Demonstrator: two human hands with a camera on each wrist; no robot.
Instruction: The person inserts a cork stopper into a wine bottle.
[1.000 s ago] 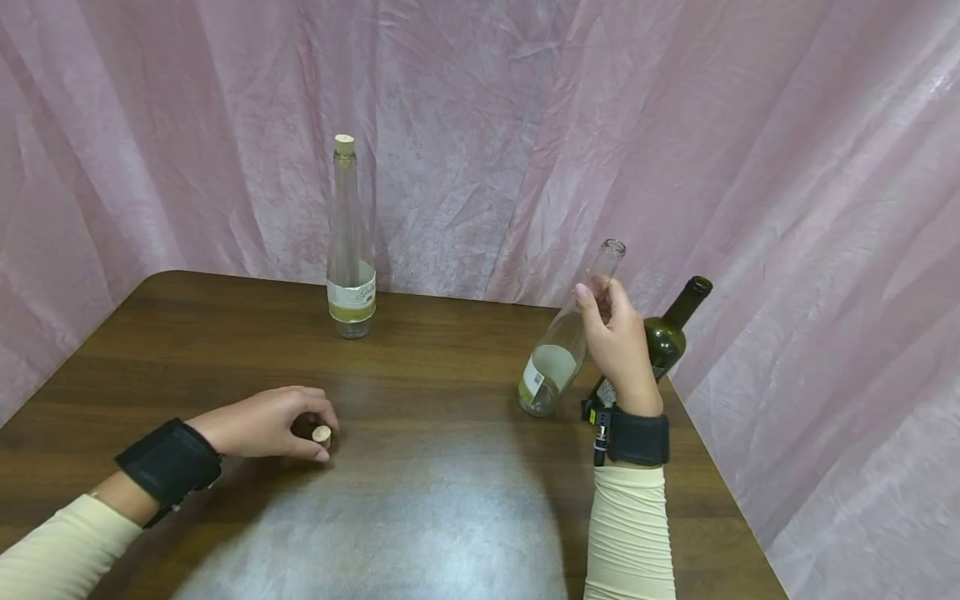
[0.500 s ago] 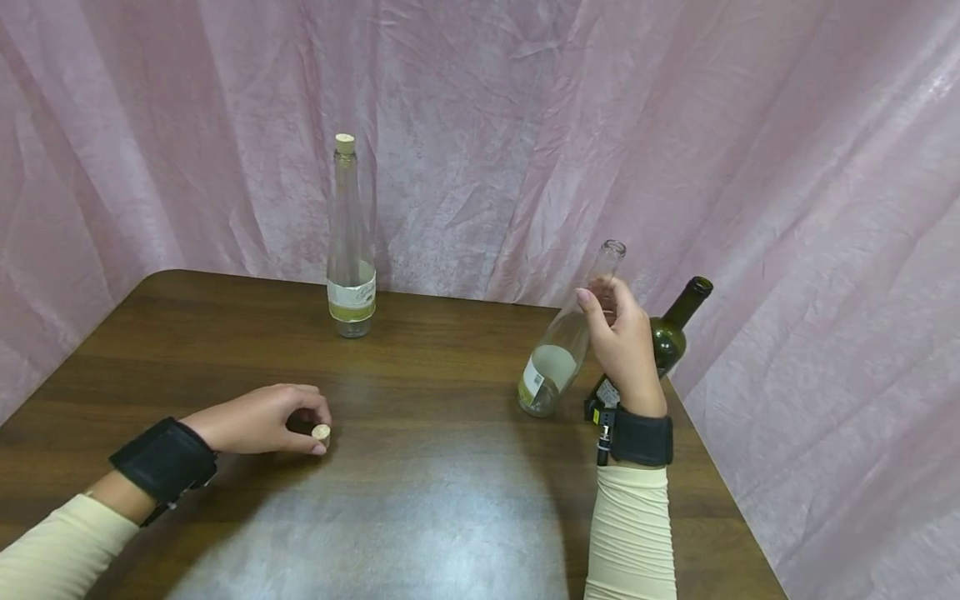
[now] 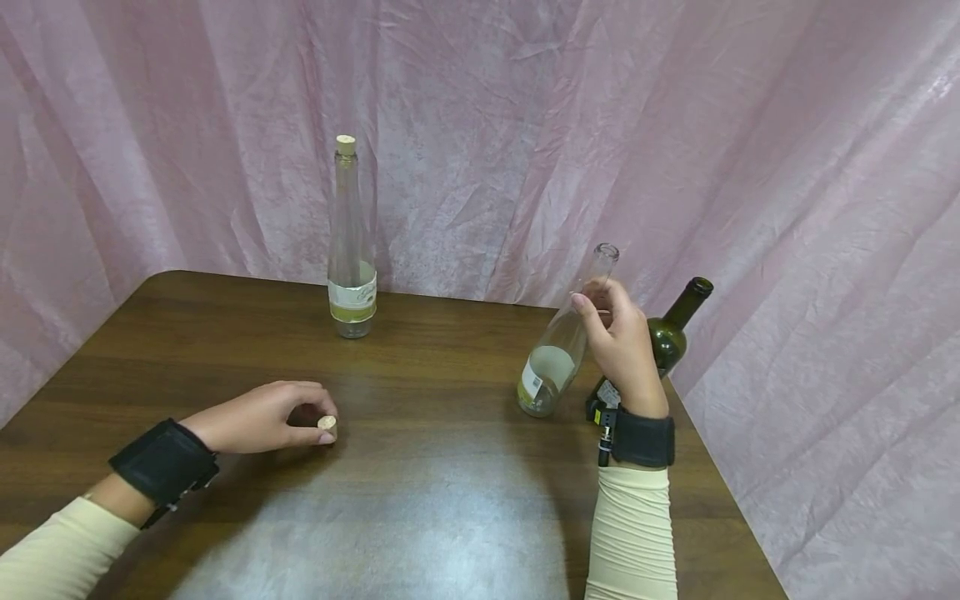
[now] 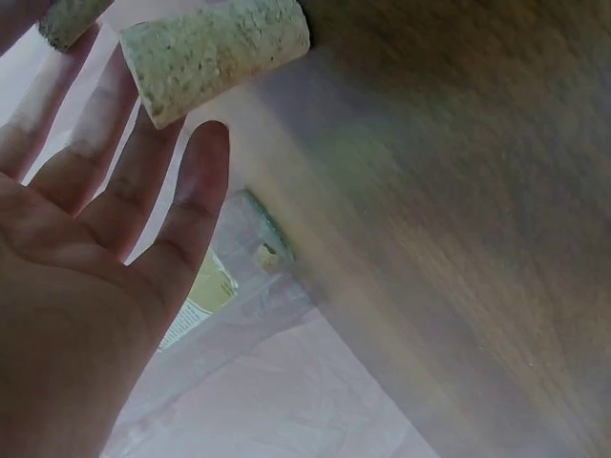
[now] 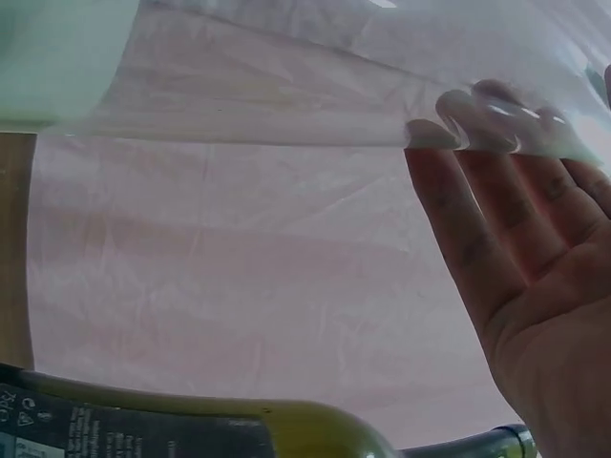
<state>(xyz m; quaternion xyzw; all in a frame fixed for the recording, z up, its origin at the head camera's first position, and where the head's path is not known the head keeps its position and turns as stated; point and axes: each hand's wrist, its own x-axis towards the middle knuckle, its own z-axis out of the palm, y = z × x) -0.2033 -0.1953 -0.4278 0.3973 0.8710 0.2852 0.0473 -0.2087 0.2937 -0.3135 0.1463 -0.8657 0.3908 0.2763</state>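
At the left of the table, my left hand pinches a cork between thumb and fingertips, low over the wood. A second cork stands on the table close by the fingers in the left wrist view; from the head it is hidden under the hand. On the right, my right hand grips the neck of a clear glass bottle with a pale label, its mouth uncovered. That bottle's base is on the table, and it leans right in the head view.
A dark green wine bottle stands just behind the right wrist, partly hidden by it. Farther back at left is another clear bottle with a cork in its mouth. Pink curtains hang behind the wooden table.
My left thumb and fingers have closed on the cork, which has shifted slightly right and away from me. The clear bottle's mouth has tipped slightly left in my right hand.
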